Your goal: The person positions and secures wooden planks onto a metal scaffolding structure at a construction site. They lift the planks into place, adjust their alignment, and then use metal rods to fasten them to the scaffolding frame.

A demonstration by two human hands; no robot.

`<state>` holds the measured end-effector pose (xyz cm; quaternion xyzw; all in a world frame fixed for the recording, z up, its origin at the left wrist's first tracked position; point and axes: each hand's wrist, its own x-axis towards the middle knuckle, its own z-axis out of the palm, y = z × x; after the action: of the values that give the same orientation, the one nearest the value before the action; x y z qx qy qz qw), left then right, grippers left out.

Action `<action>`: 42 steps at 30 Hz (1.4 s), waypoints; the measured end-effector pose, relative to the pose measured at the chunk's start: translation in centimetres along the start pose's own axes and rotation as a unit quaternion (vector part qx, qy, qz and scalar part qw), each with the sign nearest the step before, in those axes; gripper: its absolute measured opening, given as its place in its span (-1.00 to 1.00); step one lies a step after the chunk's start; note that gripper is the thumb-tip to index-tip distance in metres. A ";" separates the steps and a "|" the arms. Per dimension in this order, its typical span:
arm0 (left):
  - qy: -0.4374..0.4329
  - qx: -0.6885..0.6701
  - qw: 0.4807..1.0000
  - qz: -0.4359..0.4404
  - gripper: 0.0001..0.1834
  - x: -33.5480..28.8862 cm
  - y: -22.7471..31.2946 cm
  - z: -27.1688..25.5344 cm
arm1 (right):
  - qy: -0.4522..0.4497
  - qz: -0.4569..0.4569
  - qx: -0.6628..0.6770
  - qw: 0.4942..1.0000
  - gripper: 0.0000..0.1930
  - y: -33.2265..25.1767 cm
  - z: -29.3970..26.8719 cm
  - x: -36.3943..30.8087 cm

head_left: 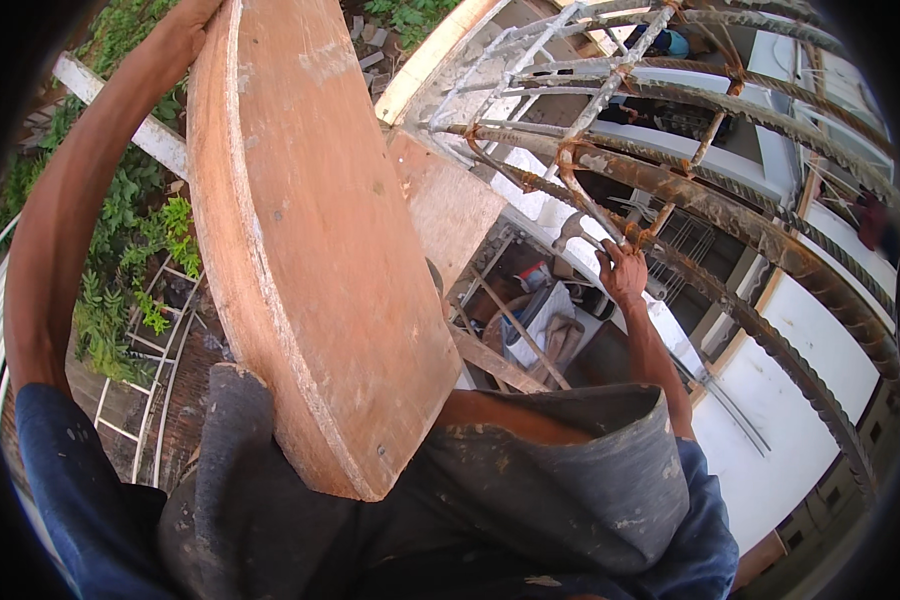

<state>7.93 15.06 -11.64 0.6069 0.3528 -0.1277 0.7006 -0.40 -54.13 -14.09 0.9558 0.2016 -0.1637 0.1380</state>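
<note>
A long reddish-brown plywood panel (320, 230) with a thick side edge stretches from my lap up to the far left. My left hand (198, 18) is closed on its far left edge, partly cut off by the top of the picture. On the right, my right hand (625, 272) is closed around the handle of a hammer (570, 232), its metal head pointing left. The hand is close beside rusty, tied reinforcing bars (690, 185).
The steel bar cage fills the upper right. Below lie a white wall (780, 400), a cluttered lower level with a wooden strip (500, 360), and a white metal frame (145, 400). Green plants (120, 260) grow at left. Another plywood piece (450, 200) sits behind the panel.
</note>
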 end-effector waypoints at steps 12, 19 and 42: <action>-0.008 -0.008 1.000 0.005 -0.33 -0.6 -0.4 0.5 | -0.013 0.154 0.145 0.977 -0.65 -1.5 8.1 7.1; -0.006 -0.011 1.000 0.016 -0.32 -1.2 -0.4 0.7 | 0.008 0.179 0.224 0.958 -0.65 -2.7 7.8 6.0; 0.043 -0.070 0.996 -0.047 -0.29 -3.7 0.7 3.8 | -0.415 0.098 0.854 0.296 -0.10 -23.9 -13.8 1.4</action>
<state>6.97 10.72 -8.68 0.5444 0.4188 -0.1087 0.7186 -5.88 -28.04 -6.77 0.3530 -0.2316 -0.6042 -0.6758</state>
